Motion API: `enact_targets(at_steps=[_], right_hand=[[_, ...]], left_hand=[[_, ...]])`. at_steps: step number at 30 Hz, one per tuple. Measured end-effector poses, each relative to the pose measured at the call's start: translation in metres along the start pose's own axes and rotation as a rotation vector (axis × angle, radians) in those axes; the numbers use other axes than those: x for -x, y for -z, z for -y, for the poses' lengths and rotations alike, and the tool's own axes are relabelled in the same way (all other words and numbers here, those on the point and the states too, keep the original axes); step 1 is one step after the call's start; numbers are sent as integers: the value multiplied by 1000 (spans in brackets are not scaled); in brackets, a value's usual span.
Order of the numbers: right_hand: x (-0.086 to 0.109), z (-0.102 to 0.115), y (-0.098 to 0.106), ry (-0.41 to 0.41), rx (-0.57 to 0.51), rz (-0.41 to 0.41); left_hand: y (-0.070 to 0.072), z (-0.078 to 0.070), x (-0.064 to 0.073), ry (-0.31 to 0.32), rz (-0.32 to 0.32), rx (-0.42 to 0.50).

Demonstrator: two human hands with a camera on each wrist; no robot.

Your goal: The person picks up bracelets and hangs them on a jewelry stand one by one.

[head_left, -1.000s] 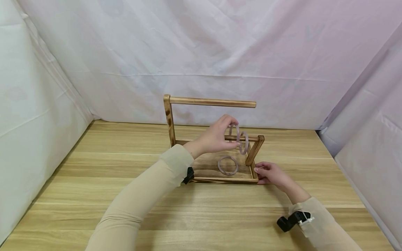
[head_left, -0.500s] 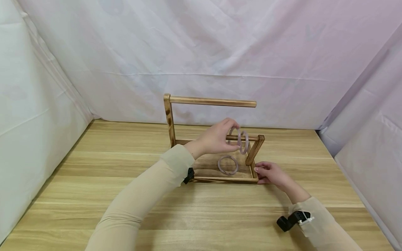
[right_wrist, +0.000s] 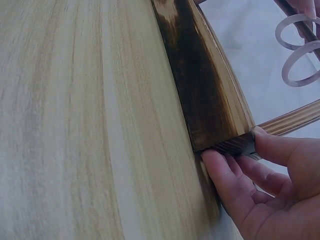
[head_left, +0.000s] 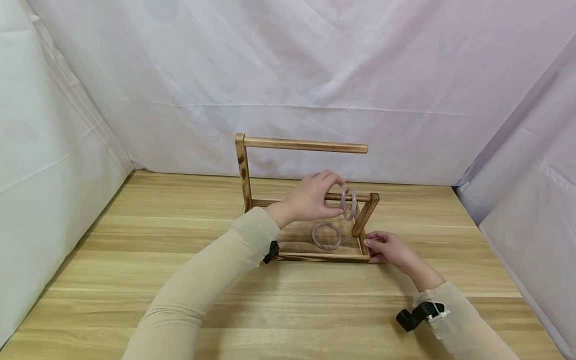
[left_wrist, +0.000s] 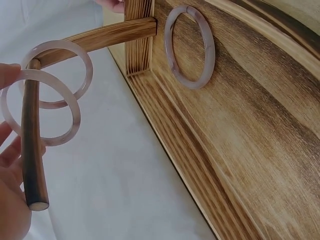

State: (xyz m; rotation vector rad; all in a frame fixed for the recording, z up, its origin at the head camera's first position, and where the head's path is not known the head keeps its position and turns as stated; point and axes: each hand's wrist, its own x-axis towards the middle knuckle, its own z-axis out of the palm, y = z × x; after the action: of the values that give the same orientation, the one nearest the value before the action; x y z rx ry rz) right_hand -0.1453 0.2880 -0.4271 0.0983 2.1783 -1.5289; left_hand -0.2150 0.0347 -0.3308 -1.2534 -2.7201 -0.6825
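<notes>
Compared with a second ago, the bangle in the left hand has slid along the lower bar of the wooden rack, toward the rack's short post, and now sits close beside the second bangle. That one hangs around the same bar next to the post, about where it was, and a third bangle lies where it did in the rack's tray. The left hand reaches over the rack from its left, thumb and fingers spread a little way apart and pinching the first bangle, with the bar passing through it. At the rack's near right corner, below the short post, the right hand has the end gripped between thumb and curled fingers, just as before; the third bangle lies inside the rack between that corner and the left forearm. Seen from above, the left hand hides the lower bar's free end and part of the pinched bangle, and the left sleeve covers the rack's near left corner. The left wrist view cuts off much of the left hand, and I can't tell whether the two bangles on the bar touch.
</notes>
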Motion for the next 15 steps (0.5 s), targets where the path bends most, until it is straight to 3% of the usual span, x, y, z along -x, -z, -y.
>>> enact_targets(at_steps=[15], right_hand=[[0, 0, 0, -1, 0, -4]], left_hand=[[-4, 1, -2, 36, 6, -68]])
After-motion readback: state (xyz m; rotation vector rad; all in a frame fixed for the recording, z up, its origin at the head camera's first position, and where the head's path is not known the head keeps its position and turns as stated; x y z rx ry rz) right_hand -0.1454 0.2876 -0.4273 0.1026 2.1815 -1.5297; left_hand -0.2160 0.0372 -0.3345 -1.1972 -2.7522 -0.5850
